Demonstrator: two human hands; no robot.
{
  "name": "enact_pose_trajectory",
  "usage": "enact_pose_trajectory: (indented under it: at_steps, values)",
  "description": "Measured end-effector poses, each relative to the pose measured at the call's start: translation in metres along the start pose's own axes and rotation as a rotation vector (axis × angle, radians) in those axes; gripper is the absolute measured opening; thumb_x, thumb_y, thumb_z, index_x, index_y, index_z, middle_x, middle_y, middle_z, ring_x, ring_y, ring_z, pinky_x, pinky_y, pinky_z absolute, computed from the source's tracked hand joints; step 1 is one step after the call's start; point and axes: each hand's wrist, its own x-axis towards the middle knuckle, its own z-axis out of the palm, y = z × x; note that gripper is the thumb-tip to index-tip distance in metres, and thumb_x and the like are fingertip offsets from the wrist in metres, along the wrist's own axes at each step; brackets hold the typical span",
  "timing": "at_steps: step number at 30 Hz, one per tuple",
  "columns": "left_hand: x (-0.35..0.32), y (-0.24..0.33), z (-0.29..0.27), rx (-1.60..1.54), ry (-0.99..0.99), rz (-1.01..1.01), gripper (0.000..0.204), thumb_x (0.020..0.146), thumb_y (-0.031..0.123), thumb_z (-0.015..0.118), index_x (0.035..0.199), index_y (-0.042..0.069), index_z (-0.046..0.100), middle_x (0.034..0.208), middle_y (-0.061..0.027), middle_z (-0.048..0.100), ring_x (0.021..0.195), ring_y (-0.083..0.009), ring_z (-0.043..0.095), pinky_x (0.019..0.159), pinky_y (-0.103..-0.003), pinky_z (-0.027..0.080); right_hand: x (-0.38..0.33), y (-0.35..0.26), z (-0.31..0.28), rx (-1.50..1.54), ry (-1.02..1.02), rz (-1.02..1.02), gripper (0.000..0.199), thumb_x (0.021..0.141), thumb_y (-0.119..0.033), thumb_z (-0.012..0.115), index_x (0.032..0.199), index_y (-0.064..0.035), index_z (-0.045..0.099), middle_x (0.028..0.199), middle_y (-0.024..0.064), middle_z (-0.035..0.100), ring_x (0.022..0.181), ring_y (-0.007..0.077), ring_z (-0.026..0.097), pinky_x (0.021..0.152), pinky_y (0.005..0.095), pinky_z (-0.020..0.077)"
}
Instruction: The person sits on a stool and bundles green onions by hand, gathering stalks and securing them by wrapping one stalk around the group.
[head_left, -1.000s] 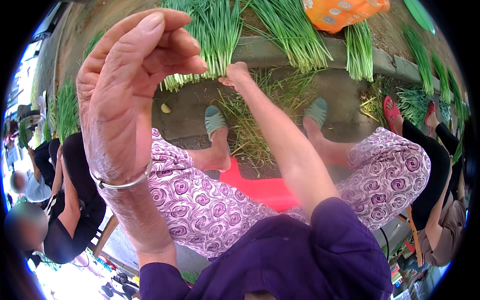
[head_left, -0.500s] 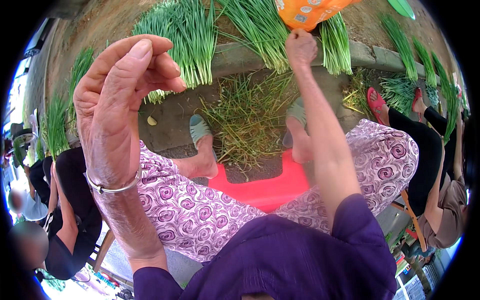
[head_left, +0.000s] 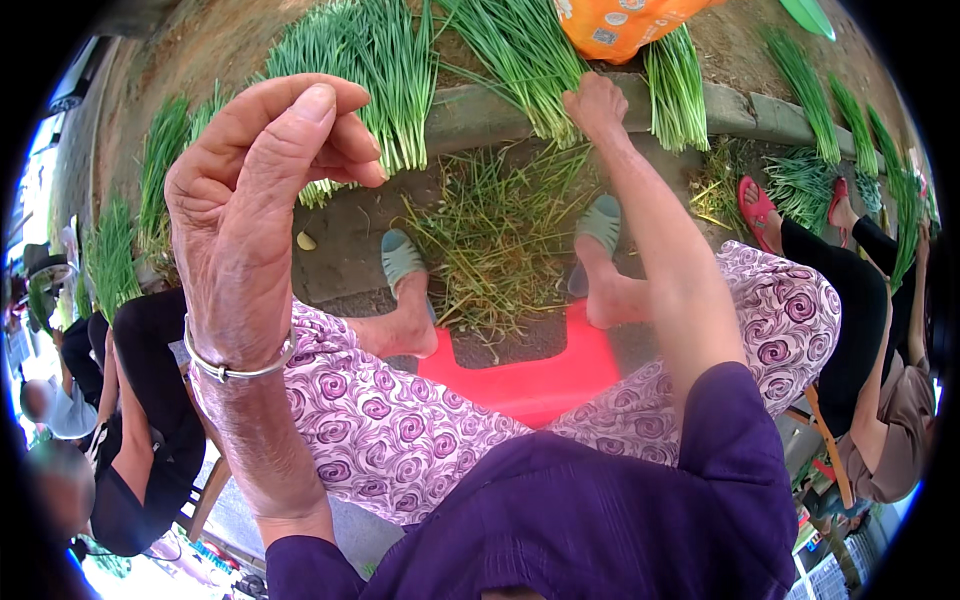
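Note:
Raised at the left, my left hand (head_left: pixel 275 160) has its fingers loosely bent and the thumb alongside the index finger. Nothing shows in it, and a silver bangle (head_left: pixel 240 372) circles its wrist. Farther off, my right hand (head_left: pixel 598 105) reaches to the pale stem ends of a bundle of chives (head_left: pixel 530 75). Its fingers are bent and partly hidden, so what they hold does not show. Just beyond it an orange bag (head_left: pixel 620 28) rests between that bundle and a smaller chive bundle (head_left: pixel 677 90). A wide chive pile (head_left: pixel 400 90) lies behind my left hand.
Trimmed leaves and straw (head_left: pixel 500 230) heap between my sandalled feet. A red plastic stool (head_left: pixel 520 385) is between my legs. A stone kerb (head_left: pixel 480 112) runs under the bundles. People in dark trousers sit at both sides, with more chives (head_left: pixel 800 90) at the far right.
My right hand has come slightly nearer, away from the orange bag's lower edge and beside the stem ends of the middle bundle. My left hand has shifted a little right, its pose unchanged.

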Motion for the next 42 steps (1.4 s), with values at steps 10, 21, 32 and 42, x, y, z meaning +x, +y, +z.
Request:
enact_pose_trajectory:
  at_steps: [10, 21, 32, 42]
  values:
    - [-0.002, 0.003, 0.005, 0.112, -0.042, 0.04, 0.024, 0.095, 0.017, 0.055, 0.102, -0.002, 0.066, 0.079, -0.0066, 0.063, 0.071, -0.0137, 0.062, 0.07, -0.028, 0.051, 0.046, 0.018, -0.026, 0.707, -0.36, 0.224, 0.019, 0.081, -0.017, 0.059, 0.079, 0.0014, 0.059, 0.063, 0.0059, 0.058, 0.045, 0.0126, 0.053, 0.041, 0.0293, 0.0431]
    - [-0.005, 0.003, 0.007, 0.147, -0.025, 0.032, 0.021, 0.094, 0.015, 0.056, 0.099, -0.002, 0.067, 0.078, -0.0059, 0.063, 0.07, -0.0125, 0.06, 0.069, -0.027, 0.05, 0.053, 0.051, -0.02, 0.23, -0.209, 0.027, 0.045, 0.076, -0.034, 0.061, 0.098, 0.0059, 0.061, 0.084, 0.0222, 0.066, 0.076, 0.0328, 0.066, 0.071, 0.0439, 0.0514]
    - [-0.005, 0.003, 0.011, 0.157, -0.042, 0.042, 0.021, 0.094, 0.014, 0.055, 0.098, -0.002, 0.067, 0.076, -0.0051, 0.062, 0.07, -0.0117, 0.059, 0.069, -0.025, 0.049, 0.039, 0.047, -0.014, 0.318, -0.271, 0.159, 0.051, 0.075, -0.037, 0.061, 0.109, 0.0012, 0.061, 0.116, 0.025, 0.06, 0.109, 0.04, 0.057, 0.092, 0.0467, 0.0455]
    - [-0.009, 0.005, 0.015, 0.163, -0.076, 0.046, 0.02, 0.094, 0.015, 0.056, 0.097, -0.002, 0.066, 0.074, -0.0047, 0.062, 0.068, -0.0114, 0.059, 0.068, -0.024, 0.047, 0.0, 0.005, -0.019, 0.099, -0.262, 0.184, 0.061, 0.069, -0.043, 0.068, 0.111, 0.0004, 0.061, 0.115, 0.0229, 0.062, 0.11, 0.0357, 0.058, 0.091, 0.0438, 0.0471]
